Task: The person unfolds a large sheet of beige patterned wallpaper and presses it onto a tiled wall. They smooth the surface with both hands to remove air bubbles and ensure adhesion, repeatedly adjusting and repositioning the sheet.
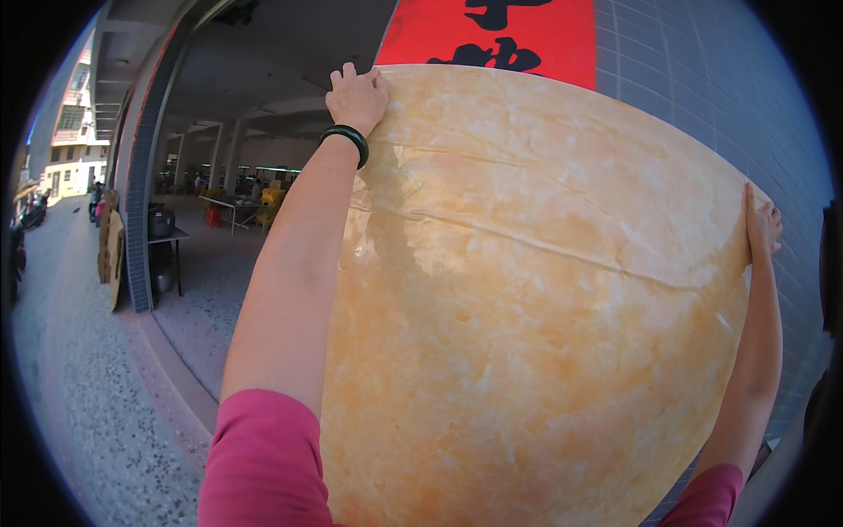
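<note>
A large glossy sheet with a yellow-orange marbled pattern (527, 316) is stretched upright before me, with creases running across its upper part. My left hand (359, 99), a dark green bangle on its wrist, grips the sheet's upper left corner. At the upper right corner my right hand (764, 227) holds the edge, its fingers partly behind the sheet. Behind the sheet's top edge shows a red banner (487, 39) with black brushed characters.
A grey tiled wall (665, 72) stands behind the sheet. To the left, a tiled pillar (139, 197) borders a wide doorway into a hall with tables (237, 205). Flattened cardboard (115, 260) leans by the pillar, and a large pot (161, 222) sits on a table inside.
</note>
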Motion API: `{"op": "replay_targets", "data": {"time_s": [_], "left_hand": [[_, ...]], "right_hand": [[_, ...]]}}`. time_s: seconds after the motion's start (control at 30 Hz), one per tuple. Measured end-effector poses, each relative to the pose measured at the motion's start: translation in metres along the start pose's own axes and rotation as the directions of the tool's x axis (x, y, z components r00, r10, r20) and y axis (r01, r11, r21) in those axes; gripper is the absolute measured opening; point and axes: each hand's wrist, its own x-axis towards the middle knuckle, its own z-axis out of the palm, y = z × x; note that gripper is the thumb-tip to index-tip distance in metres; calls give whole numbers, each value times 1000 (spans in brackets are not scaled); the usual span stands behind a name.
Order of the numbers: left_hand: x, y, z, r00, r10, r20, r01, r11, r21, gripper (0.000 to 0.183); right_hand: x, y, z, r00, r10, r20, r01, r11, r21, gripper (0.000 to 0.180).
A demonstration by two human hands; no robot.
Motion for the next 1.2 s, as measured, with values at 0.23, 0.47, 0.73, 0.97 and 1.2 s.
{"op": "replay_targets", "data": {"time_s": [0.23,0.47,0.73,0.97,1.2], "left_hand": [[9,18,-22,984,-1,177,-8,999,50,69],[5,49,-22,949,-153,275,176,983,-58,94],[2,59,-15,936,-230,265,271,954,-127,92],[9,71,-4,987,-133,89,151,958,-244,52],[14,86,-13,960,-68,271,161,928,-337,40]], "right_hand": [[1,0,-1,1000,0,-17,1,999,36,101],[3,2,3,999,-11,-41,13,998,61,101],[2,2,4,998,-9,-59,11,999,48,100],[-1,2,2,998,-7,-56,9,999,47,101],[-2,-1,3,998,1,-67,2,999,42,101]]}}
